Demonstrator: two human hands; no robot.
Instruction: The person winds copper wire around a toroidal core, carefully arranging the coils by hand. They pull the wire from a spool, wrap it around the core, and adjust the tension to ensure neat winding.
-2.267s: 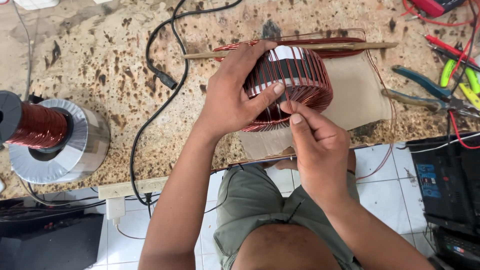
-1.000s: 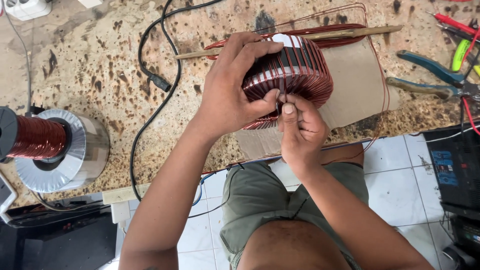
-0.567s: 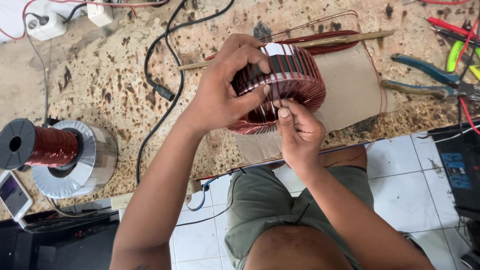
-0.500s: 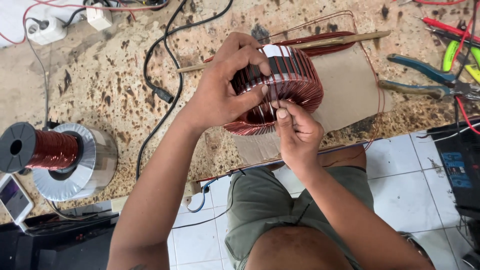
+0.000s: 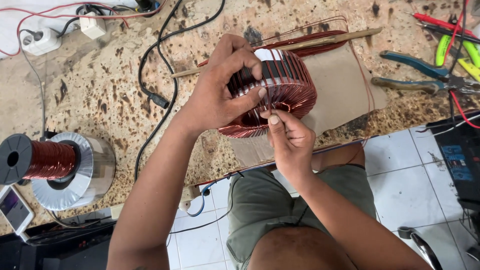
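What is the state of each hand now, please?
Left hand: closed around the copper-wound ring coil, holding it on edge.
Right hand: fingers pinched on a thin copper wire at the coil.

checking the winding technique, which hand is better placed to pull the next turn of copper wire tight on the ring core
Right. The right hand already pinches the copper wire at the ring core, free to pull. The left hand is wrapped over the core, steadying it.
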